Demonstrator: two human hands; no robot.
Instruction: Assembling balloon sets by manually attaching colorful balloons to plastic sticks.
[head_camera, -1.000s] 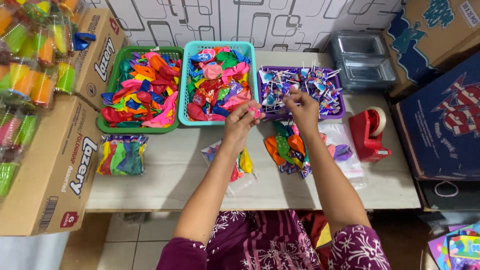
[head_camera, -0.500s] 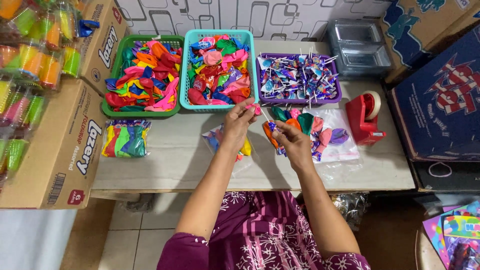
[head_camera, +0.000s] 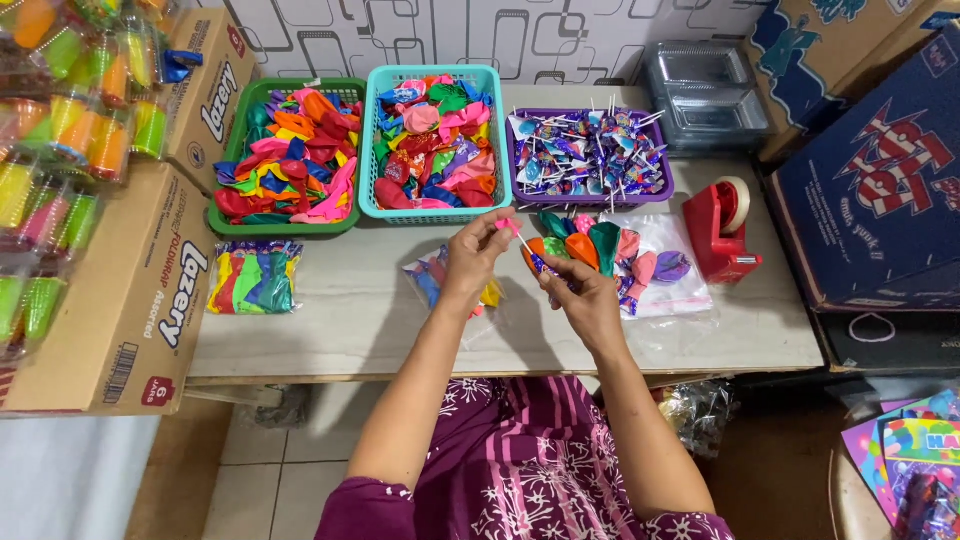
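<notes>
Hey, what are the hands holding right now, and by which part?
The left hand pinches a pink balloon at its fingertips; which part cannot be told. The right hand grips a bunch of balloons at their lower ends.

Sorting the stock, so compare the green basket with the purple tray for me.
The green basket is larger and deeper than the purple tray. The green basket holds loose balloons in many colours; the purple tray holds wrapped lollipops on white sticks. The green basket sits leftmost, the purple tray right of the teal basket. Both are rectangular, full, and on the tabletop.
</notes>
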